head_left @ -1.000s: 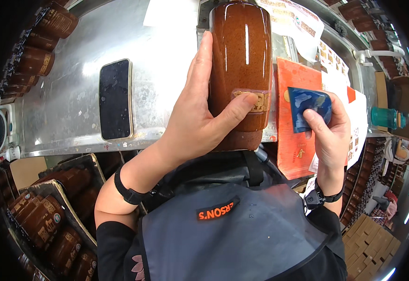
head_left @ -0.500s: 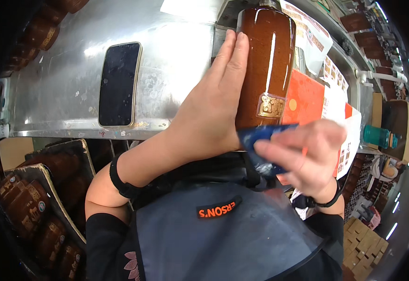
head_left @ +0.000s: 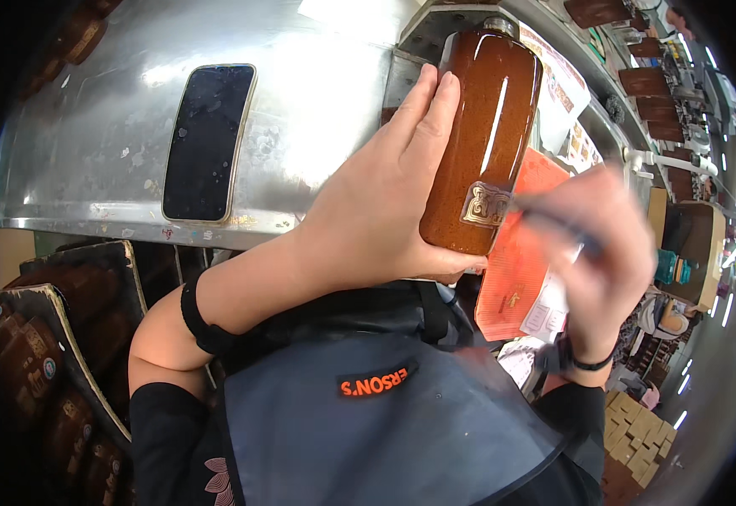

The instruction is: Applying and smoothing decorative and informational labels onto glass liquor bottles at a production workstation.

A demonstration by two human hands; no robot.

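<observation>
A glossy brown bottle lies tilted in front of me, its neck pointing away. My left hand grips it, fingers along its left side and thumb under its base. Low on the bottle's right side sits a small gold ornate label. My right hand, smeared by motion, is just right of that label. Between its fingers is a thin dark blue piece, one end close to the label; its kind is too blurred to tell.
A phone lies on the metal table at left. Red card and printed label sheets are right of the bottle. Crates of brown bottles stand lower left. A cardboard box and a white pipe are at right.
My right hand has moved right and away from the bottle's base, taking the blue piece with it. The bottle has shifted slightly and tilts more, with its base uncovered.
</observation>
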